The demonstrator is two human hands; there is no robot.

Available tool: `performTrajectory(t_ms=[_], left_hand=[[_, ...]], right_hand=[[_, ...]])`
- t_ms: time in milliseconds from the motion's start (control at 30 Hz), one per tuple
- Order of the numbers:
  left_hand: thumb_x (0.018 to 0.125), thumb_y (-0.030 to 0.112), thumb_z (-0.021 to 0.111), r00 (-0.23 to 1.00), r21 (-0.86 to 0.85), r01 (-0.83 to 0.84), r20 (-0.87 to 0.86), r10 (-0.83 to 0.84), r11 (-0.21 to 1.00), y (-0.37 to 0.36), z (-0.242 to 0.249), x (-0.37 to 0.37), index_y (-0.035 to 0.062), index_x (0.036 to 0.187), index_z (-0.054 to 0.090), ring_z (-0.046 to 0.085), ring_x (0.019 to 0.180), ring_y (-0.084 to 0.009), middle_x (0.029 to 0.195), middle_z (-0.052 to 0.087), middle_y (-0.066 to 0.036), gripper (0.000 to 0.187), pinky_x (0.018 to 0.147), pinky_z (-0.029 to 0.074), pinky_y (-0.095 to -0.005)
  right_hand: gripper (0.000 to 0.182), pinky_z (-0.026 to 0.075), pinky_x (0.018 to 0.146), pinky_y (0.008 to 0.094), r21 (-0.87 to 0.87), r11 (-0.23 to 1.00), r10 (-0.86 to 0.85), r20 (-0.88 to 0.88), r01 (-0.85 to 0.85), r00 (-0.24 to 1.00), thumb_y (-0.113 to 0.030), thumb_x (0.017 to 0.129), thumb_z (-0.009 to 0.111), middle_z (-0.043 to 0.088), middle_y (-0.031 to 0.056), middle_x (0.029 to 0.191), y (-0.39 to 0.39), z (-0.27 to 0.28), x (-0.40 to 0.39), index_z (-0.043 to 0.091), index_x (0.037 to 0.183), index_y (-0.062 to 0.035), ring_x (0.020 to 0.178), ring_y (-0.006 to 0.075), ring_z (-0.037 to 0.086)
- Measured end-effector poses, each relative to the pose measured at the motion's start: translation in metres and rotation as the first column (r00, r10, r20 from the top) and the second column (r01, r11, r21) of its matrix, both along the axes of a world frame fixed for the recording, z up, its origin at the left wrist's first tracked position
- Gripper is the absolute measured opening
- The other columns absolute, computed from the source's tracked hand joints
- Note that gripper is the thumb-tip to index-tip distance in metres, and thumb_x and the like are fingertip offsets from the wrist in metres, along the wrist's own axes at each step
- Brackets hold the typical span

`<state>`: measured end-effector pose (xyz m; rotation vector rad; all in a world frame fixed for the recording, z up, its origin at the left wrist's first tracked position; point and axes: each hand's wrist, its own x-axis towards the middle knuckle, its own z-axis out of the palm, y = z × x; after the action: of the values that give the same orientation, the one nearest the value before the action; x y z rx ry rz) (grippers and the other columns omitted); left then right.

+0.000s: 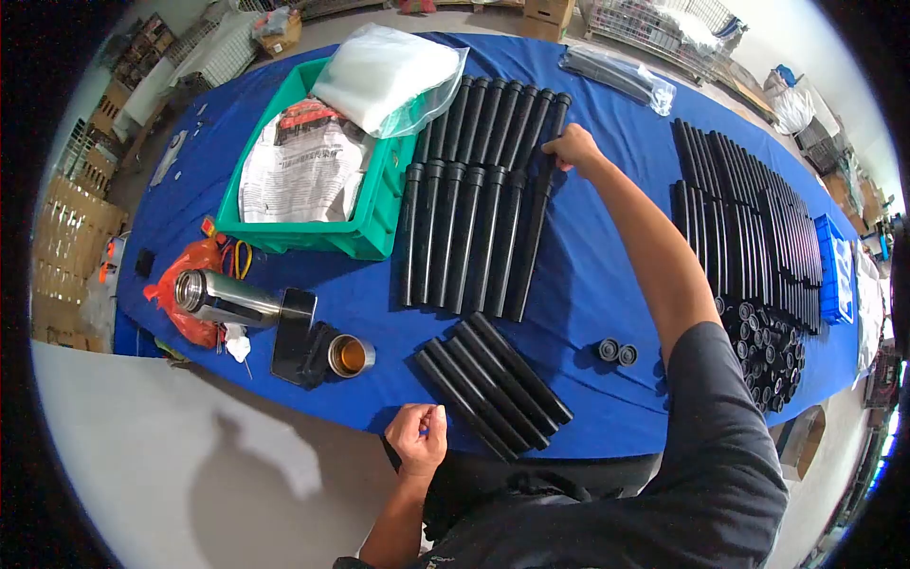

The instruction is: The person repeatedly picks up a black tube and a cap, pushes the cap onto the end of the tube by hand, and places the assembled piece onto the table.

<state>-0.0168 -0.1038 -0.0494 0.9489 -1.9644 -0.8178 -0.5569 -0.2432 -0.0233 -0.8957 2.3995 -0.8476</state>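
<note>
A blue cloth (616, 256) covers the table. The near edge of the table curves just in front of the person, and the left hand (417, 438) is right by it. A wide strip of blue cloth lies between the two rows of black tubes (474, 242) and the big pile of tubes (744, 218) on the right, so the right arm has room to move there. On the other side, the green box (379, 242) stands close beside the rows, so there is little room.

The right hand (572, 147) reaches far out to the end of the rows. Its fingers are bent, and they are at the last tubes, where the two rows meet. I cannot tell if they grip a tube or only touch one. The left hand is curled up in a loose fist with its thumb up, and I see nothing in it.

Near the left hand, a small bunch of tubes (493, 384) lies at a slant. Two round caps (608, 350) sit side by side on the cloth, and a heap of caps (763, 356) lies below the big pile. A cup (370, 357), a phone (292, 332) and a shiny bottle (227, 299) are on the left.
</note>
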Motion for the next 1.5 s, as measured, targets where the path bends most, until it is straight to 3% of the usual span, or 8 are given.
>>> performTrajectory(t_ms=[400, 500, 700, 900, 1100, 1233, 1367, 1500], left_hand=[[0.086, 0.012, 0.075, 0.999, -0.007, 0.037, -0.016, -0.037, 0.999, -0.001, 0.003, -0.001, 0.004, 0.077, 0.064, 0.054, 0.053, -0.0161, 0.07, 0.065, -0.006, 0.016, 0.048, 0.041, -0.0283], [0.086, 0.012, 0.075, 0.999, -0.009, 0.036, -0.014, -0.036, 0.999, -0.001, 0.004, -0.001, 0.0038, 0.077, 0.064, 0.054, 0.053, -0.0163, 0.07, 0.065, -0.006, 0.016, 0.048, 0.041, -0.0285], [0.086, 0.013, 0.075, 1.0, 0.001, 0.028, -0.008, -0.028, 1.0, 0.0, 0.004, -0.002, 0.0037, 0.077, 0.065, 0.054, 0.053, -0.0164, 0.069, 0.064, -0.006, 0.017, 0.048, 0.041, -0.0284], [0.086, 0.013, 0.075, 1.0, 0.02, 0.011, -0.02, -0.01, 1.0, 0.001, 0.002, -0.003, 0.004, 0.077, 0.065, 0.054, 0.053, -0.0161, 0.069, 0.064, -0.005, 0.016, 0.048, 0.041, -0.0282], [0.086, 0.011, 0.075, 1.0, -0.004, 0.003, -0.007, -0.003, 1.0, 0.001, -0.002, -0.001, 0.0033, 0.079, 0.065, 0.055, 0.053, -0.0165, 0.069, 0.063, -0.006, 0.014, 0.049, 0.041, -0.0284], [0.087, 0.011, 0.073, 1.0, -0.001, -0.013, -0.009, 0.013, 1.0, 0.004, 0.0, -0.003, 0.0026, 0.079, 0.064, 0.054, 0.053, -0.0181, 0.068, 0.061, -0.007, 0.015, 0.049, 0.041, -0.0301], [0.09, 0.014, 0.072, 1.0, -0.023, -0.02, -0.001, 0.02, 1.0, 0.003, -0.008, 0.001, 0.0024, 0.077, 0.062, 0.053, 0.052, -0.0182, 0.067, 0.059, -0.007, 0.019, 0.048, 0.039, -0.0311], [0.094, 0.019, 0.069, 1.0, -0.032, -0.015, -0.006, 0.015, 0.999, 0.005, -0.004, -0.001, -0.0007, 0.079, 0.064, 0.049, 0.054, -0.0141, 0.064, 0.058, -0.006, 0.025, 0.05, 0.037, -0.0317]], right_hand=[[0.031, 0.06, 0.058, 0.0375, 0.158, 0.986, 0.075, -0.099, -0.059, 0.992, -0.022, 0.079, 0.075, 0.072, 0.0183, 0.072, -0.018, 0.002, -0.008, 0.071, 0.083, 0.0087, 0.061, 0.027, 0.073], [0.028, 0.055, 0.045, 0.0352, 0.0, 0.999, 0.048, -0.012, -0.048, 0.999, -0.017, 0.077, 0.078, 0.067, 0.0157, 0.065, -0.016, -0.002, -0.01, 0.066, 0.08, 0.0079, 0.052, 0.0243, 0.067], [0.025, 0.055, 0.045, 0.0351, 0.081, 0.997, 0.021, -0.059, -0.016, 0.998, -0.014, 0.077, 0.079, 0.067, 0.0159, 0.066, -0.019, -0.005, -0.017, 0.066, 0.082, 0.0079, 0.054, 0.0238, 0.068], [0.043, 0.059, 0.055, 0.0417, 0.199, 0.964, 0.215, -0.2, -0.175, 0.956, -0.031, 0.088, 0.067, 0.068, 0.0226, 0.072, -0.019, -0.015, -0.023, 0.066, 0.084, 0.0115, 0.061, 0.0322, 0.071], [0.052, 0.059, 0.068, 0.0484, 0.109, 0.989, 0.127, -0.288, -0.099, 0.949, -0.038, 0.097, 0.054, 0.07, 0.0258, 0.075, -0.02, -0.04, -0.014, 0.069, 0.088, 0.011, 0.071, 0.0383, 0.073], [0.045, 0.06, 0.079, 0.0483, 0.104, 0.994, -0.019, -0.09, 0.029, 0.996, -0.033, 0.098, 0.051, 0.07, 0.0303, 0.104, -0.009, -0.022, -0.004, 0.069, 0.104, 0.0077, 0.088, 0.0427, 0.073], [0.031, 0.052, 0.095, 0.0551, -0.066, 0.992, -0.123, -0.422, 0.105, 0.898, -0.025, 0.096, 0.053, 0.065, 0.028, 0.117, 0.062, -0.002, 0.016, 0.068, 0.102, 0.0014, 0.11, 0.0465, 0.064], [0.02, 0.049, 0.092, 0.0447, 0.348, 0.938, 0.283, -0.753, -0.007, 0.594, -0.018, 0.086, 0.062, 0.065, 0.0132, 0.115, 0.164, 0.0, 0.008, 0.072, 0.102, -0.011, 0.112, 0.0318, 0.061]])
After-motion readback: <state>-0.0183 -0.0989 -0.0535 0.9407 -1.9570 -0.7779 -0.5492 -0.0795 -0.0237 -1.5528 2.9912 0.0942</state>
